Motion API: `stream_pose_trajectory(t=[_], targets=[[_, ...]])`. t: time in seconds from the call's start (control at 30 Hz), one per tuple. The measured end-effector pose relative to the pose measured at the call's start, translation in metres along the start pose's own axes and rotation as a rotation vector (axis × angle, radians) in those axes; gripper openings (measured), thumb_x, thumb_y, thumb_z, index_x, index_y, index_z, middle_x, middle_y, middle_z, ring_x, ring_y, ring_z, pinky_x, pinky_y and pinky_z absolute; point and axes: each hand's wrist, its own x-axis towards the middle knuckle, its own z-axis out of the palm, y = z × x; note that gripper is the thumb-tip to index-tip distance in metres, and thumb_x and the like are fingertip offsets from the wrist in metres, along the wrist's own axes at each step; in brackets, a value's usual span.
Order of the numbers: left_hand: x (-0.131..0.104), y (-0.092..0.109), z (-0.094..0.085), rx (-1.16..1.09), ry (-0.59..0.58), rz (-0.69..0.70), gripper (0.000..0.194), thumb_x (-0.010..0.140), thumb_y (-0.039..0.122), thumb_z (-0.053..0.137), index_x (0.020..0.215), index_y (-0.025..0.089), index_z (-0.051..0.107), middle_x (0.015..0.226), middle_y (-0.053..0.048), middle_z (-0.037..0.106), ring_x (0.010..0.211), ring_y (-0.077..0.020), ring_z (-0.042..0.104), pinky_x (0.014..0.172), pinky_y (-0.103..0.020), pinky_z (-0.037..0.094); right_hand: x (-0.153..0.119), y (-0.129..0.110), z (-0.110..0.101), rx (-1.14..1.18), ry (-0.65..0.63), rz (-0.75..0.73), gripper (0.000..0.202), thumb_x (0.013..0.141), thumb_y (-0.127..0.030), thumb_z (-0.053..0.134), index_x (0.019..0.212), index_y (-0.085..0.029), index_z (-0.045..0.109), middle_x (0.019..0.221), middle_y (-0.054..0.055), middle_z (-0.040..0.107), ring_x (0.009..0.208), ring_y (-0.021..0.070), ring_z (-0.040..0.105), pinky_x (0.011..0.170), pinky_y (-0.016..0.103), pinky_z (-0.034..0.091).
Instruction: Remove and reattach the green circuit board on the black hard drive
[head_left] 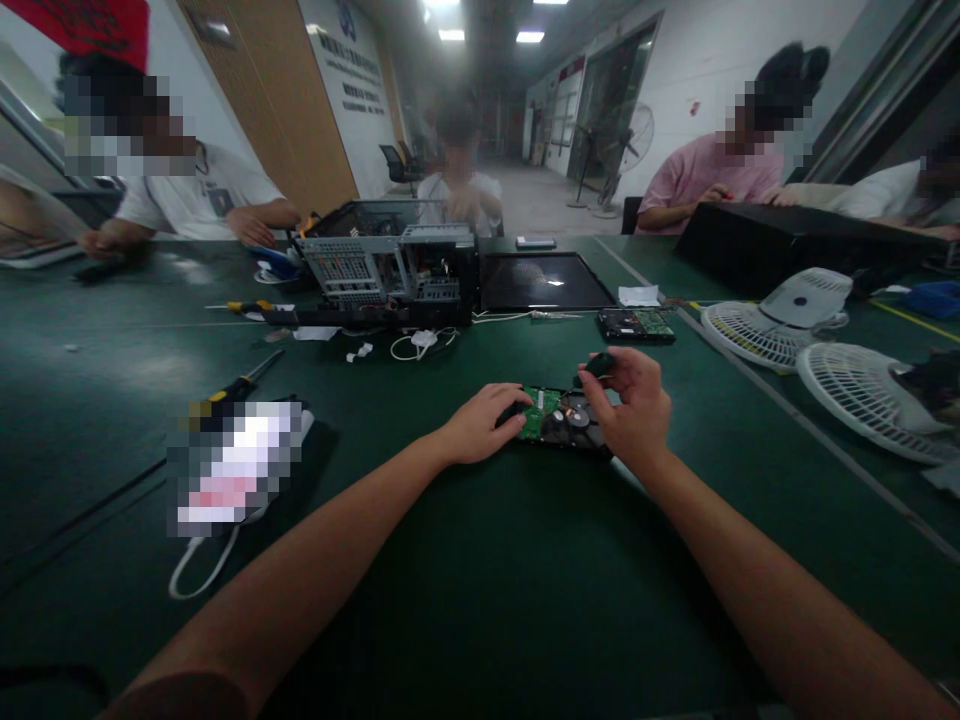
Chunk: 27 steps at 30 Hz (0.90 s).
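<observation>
A hard drive (pixel 555 418) with a green circuit board lies on the dark green table (pixel 450 560) in front of me. My left hand (pixel 487 425) grips its left end between thumb and fingers. Over the drive's right end, my right hand (pixel 634 405) pinches a small dark object (pixel 598 368), too dark to name, between thumb and fingers. Farther back and to the right lies a second hard drive (pixel 636 325), touched by neither hand.
An open computer case (pixel 386 265) and a black panel (pixel 547 282) stand farther back. Screwdrivers (pixel 225 400) and a blurred phone (pixel 240 465) with a white cable are left. White fan parts (pixel 862 390) lie right. Several people sit around the table.
</observation>
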Motion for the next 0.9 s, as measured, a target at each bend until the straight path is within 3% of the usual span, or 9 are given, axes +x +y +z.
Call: stream_pose_trajectory(t=[0.27,0.9], targets=[[0.0002,0.0019,-0.0016,0.001,-0.002,0.007,0.032,0.101,0.033,0.052,0.132,0.025,0.058,0.147,-0.009,0.054,0.141,-0.0266,0.045,0.119,-0.051,0.038,0.0023,-0.0018,-0.0022,-0.101,0.008,-0.059,0.045,0.09,-0.026,0.072,0.131,-0.026,0.054,0.109,0.006,0.074,0.09,0.0206,0.076,0.075,0.036,0.066],[0.0,-0.0002,-0.0008,0.009,0.002,0.01,0.033,0.102,0.036,0.051,0.133,0.026,0.058,0.147,-0.009,0.054,0.142,-0.0262,0.044,0.118,-0.051,0.04,-0.0025,0.0017,-0.0023,-0.136,-0.047,-0.111,0.059,0.09,-0.022,0.068,0.145,-0.026,0.047,0.121,0.01,0.069,0.093,0.0225,0.074,0.079,0.041,0.065]])
